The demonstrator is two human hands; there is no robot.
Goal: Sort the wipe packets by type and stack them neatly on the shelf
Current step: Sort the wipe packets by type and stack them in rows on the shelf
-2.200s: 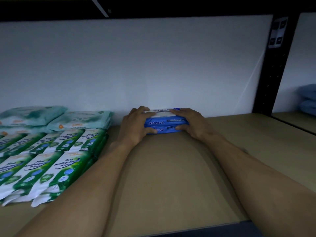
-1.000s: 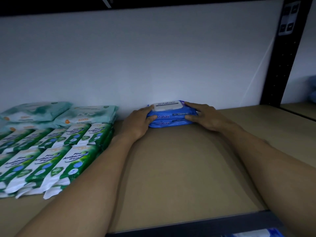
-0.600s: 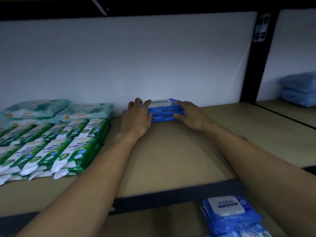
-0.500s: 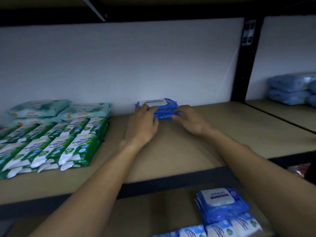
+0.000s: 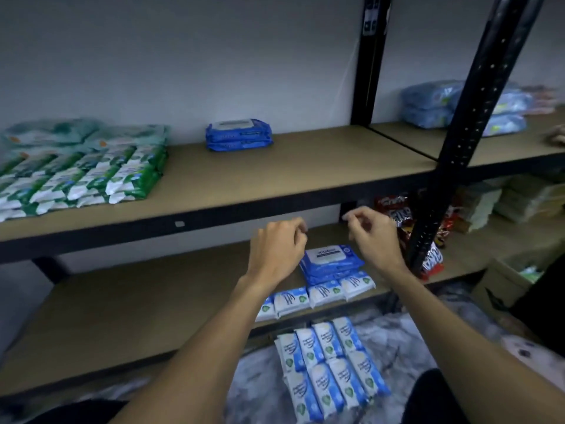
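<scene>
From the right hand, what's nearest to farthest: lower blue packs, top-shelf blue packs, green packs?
1. Lower blue packs, just under the right hand.
2. Top-shelf blue packs, up left.
3. Green packs, far left.

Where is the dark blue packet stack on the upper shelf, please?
In the head view, the dark blue stack sits far back on the upper shelf, right of the green packets.

Wall: a plain pale wall (image 5: 183, 56) is running unbroken behind the shelving.
Light: dim, cool light is lying over everything; the space under the upper board is sitting darker.
Uprights: a black perforated front post (image 5: 477, 117) is crossing the view at a slant; a rear post (image 5: 367, 71) is standing against the wall.
Boards: the tan upper shelf board (image 5: 305, 166) and lower shelf board (image 5: 122, 301) are resting in black rails.
Floor: a grey marbled floor (image 5: 397, 338) is showing below.
</scene>
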